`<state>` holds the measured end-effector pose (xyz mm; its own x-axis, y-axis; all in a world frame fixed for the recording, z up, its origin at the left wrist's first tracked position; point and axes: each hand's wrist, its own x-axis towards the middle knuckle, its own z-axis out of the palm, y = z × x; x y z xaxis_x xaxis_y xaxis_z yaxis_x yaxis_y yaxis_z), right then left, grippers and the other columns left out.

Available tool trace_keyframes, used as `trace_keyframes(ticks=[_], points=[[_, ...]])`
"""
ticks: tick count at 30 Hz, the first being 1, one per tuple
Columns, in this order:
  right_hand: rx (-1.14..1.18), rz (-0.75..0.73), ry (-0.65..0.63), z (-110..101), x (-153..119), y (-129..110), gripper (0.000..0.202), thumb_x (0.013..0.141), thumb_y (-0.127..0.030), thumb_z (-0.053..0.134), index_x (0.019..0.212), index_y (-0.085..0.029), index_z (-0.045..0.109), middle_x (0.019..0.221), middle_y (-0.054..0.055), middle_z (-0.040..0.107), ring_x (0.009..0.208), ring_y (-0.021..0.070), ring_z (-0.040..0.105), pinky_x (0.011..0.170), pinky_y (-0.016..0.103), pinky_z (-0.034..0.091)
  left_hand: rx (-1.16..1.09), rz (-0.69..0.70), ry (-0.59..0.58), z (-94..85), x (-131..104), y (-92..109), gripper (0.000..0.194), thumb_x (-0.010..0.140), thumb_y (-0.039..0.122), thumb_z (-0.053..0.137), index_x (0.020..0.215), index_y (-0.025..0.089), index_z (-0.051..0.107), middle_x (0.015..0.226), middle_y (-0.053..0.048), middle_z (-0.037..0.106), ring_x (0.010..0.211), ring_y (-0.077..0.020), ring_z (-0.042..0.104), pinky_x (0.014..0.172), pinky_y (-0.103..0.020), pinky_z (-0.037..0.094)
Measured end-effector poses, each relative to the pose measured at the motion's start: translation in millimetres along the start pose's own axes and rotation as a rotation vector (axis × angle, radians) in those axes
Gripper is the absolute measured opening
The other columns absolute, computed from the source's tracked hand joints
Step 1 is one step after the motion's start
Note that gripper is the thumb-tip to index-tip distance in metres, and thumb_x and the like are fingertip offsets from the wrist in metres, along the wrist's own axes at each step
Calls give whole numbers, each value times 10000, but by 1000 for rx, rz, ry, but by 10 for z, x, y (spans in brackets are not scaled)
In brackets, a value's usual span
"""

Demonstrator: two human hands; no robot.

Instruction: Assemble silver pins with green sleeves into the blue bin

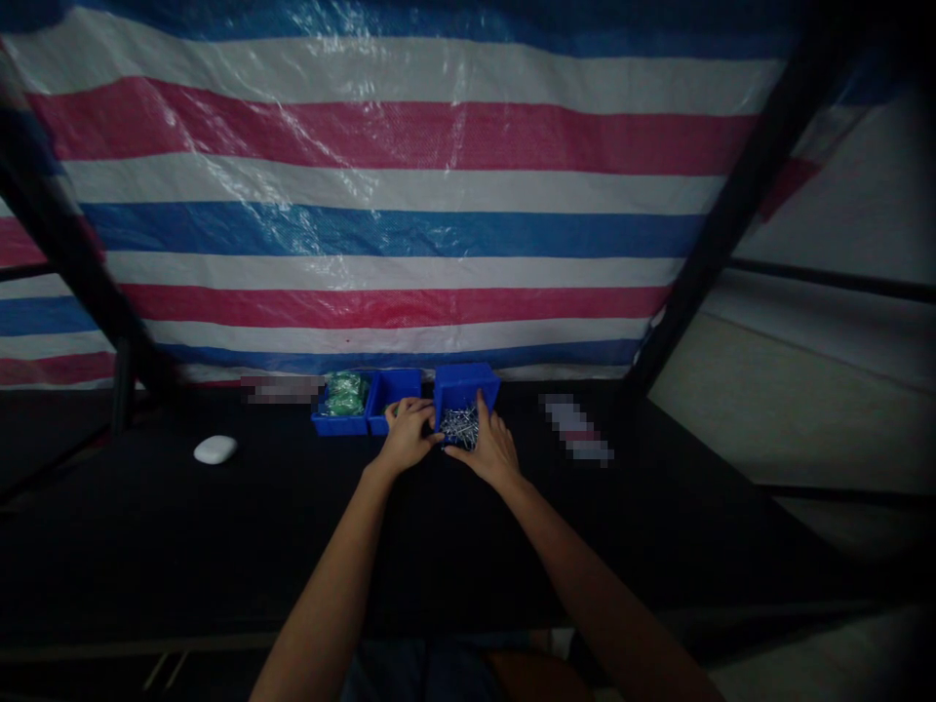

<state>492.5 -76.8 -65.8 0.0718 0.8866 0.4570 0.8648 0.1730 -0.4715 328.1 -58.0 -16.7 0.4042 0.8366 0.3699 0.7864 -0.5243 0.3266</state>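
Silver nails or screws lie heaped in the right-hand blue bin, which appears tilted toward me. My right hand grips its right side, the index finger along the wall and the thumb at the front edge. Around the left side of the same bin curls my left hand, its thumb near the front corner. That hand also covers part of the middle blue bin, so most of its inside is hidden. The left blue bin holds green items in clear plastic.
All of this is on a black table. A white computer mouse lies to the left. Blurred-out flat items lie at the back left and on the right. Behind hangs a striped plastic sheet between dark frame posts.
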Motion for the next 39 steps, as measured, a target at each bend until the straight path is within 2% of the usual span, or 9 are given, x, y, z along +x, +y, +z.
trace_keyframes(ticks=[8,23,30,39], points=[[-25,5,-71,3,-3,15,1036,573,-537,636,1366,-208,56,1066,140,519,971,314,484,756,387,361,26,24,43,23,6,-28,132,678,275,618,730,194,528,1180,-23,500,1084,-222,353,907,-394,184],[-3,-32,-115,87,-31,70,922,652,-538,572,1356,-150,120,1123,142,508,1007,268,484,812,346,353,-23,107,103,81,23,-139,175,649,255,651,695,183,498,1183,-30,506,1058,-238,386,876,-411,208],[-28,-37,-168,57,-80,93,793,673,-494,567,1311,-159,237,1114,133,512,1015,270,481,830,363,351,-37,113,86,62,35,-158,195,575,219,699,649,174,525,1159,-32,523,1041,-247,403,851,-411,237],[-11,-92,-192,-89,-270,112,578,740,-449,506,1209,-135,387,1093,133,525,1011,262,488,854,357,371,-137,214,27,2,45,-121,194,556,208,698,593,161,514,1112,-32,546,964,-227,452,827,-382,309]])
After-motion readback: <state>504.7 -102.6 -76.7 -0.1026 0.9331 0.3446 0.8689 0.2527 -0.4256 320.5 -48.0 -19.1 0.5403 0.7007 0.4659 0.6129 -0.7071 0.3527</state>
